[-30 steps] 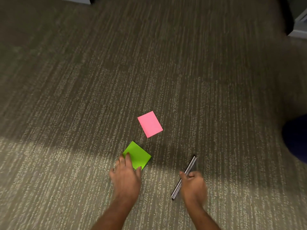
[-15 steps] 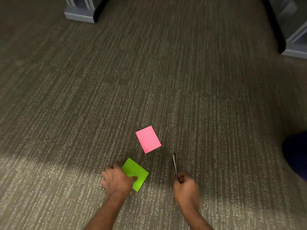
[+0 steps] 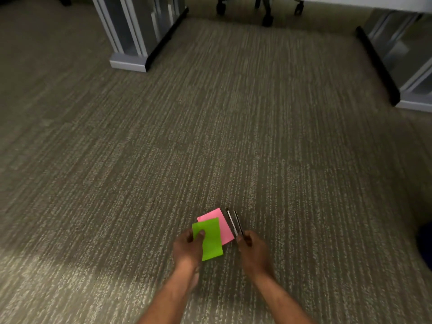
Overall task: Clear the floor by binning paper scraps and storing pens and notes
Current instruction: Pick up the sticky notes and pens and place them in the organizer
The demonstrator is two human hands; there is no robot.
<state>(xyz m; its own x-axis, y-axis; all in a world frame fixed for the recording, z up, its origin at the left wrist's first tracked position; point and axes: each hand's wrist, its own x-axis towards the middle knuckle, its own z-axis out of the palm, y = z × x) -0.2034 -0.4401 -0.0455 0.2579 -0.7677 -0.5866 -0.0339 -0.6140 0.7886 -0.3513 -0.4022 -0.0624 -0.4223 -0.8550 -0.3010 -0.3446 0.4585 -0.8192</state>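
Note:
My left hand (image 3: pixel 188 246) pinches a green sticky note pad (image 3: pixel 209 239) by its left edge, lifted off the carpet. The green pad overlaps a pink sticky note pad (image 3: pixel 224 222) that lies on the floor just behind it. My right hand (image 3: pixel 253 247) grips two dark pens (image 3: pixel 235 223) by their lower ends; their tips point up and away, right beside the pink pad's right edge.
Grey striped carpet (image 3: pixel 210 136) covers the floor. A grey desk leg panel (image 3: pixel 138 33) stands at the back left, another (image 3: pixel 404 57) at the back right. Office chair casters (image 3: pixel 266 18) show at the top. A dark blue object (image 3: pixel 425 244) sits at the right edge.
My left hand has lifted the green pad off the carpet and brought it over the pink one. My right hand has carried the pens up next to the pink pad. The view has tilted up.

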